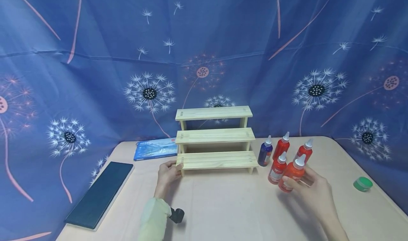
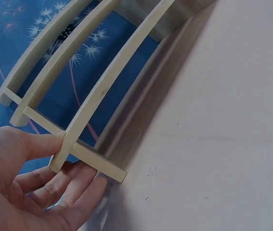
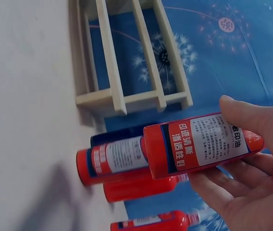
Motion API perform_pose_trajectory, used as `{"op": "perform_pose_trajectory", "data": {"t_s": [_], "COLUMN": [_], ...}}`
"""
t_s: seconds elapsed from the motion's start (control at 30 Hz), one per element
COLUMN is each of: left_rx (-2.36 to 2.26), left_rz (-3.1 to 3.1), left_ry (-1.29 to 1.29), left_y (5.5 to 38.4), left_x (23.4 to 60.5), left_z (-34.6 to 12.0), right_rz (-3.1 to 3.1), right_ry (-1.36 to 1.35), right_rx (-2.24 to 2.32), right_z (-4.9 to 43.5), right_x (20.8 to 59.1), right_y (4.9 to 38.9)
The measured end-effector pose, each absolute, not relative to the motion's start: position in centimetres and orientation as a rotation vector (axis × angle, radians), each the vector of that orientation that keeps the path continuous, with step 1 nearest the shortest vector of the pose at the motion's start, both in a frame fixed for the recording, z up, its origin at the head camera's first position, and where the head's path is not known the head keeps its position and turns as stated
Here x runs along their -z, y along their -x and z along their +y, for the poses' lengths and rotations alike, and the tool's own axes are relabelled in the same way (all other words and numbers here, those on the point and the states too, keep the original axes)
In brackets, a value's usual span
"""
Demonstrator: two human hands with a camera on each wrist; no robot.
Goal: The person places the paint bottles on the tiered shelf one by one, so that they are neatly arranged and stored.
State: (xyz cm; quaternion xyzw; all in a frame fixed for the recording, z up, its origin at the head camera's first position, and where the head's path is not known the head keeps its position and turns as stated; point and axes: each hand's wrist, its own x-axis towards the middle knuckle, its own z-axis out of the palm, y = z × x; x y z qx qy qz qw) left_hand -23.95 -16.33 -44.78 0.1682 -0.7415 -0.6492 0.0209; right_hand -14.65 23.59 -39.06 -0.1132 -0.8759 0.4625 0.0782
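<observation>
A pale wooden three-step display rack (image 1: 216,136) stands at the back of the table. My left hand (image 1: 167,177) grips the left end of its lowest step, thumb on top and fingers beneath, as the left wrist view shows. At the right, my right hand (image 1: 313,191) holds a red stamp-ink bottle (image 3: 201,144) with a white label and a pointed white cap. Thumb and fingers wrap its upper part, and its base hangs toward the rack in the right wrist view. Close behind it stand a red bottle (image 1: 276,171), two more red bottles (image 1: 281,147) and a dark blue bottle (image 1: 265,152).
A small green-lidded tub (image 1: 362,184) sits by the right table edge. Left of the rack lies a flat blue packet (image 1: 155,149), with a dark rectangular pad (image 1: 101,195) along the left edge. A blue dandelion-print curtain (image 1: 204,32) hangs behind.
</observation>
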Motion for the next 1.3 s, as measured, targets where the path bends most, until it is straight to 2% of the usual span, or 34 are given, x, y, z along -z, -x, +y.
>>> {"op": "perform_pose_trajectory", "data": {"t_s": [0.5, 0.9, 1.3], "left_rx": [2.046, 2.072, 2.093], "left_rz": [-2.262, -2.229, -2.227], "left_ry": [-0.536, -0.480, -0.513], "left_y": [24.0, 24.0, 23.9], "left_x": [45.0, 45.5, 45.9], "left_z": [-16.9, -16.7, -16.6], "right_rz": [-2.575, -2.524, -2.469], "right_ry": [0.139, -0.015, -0.078], "right_rx": [-1.383, -1.338, -1.313], "right_z": [19.8, 17.2, 15.5], "right_x": [38.0, 37.8, 35.1], "right_y": [16.4, 20.0, 23.7]}}
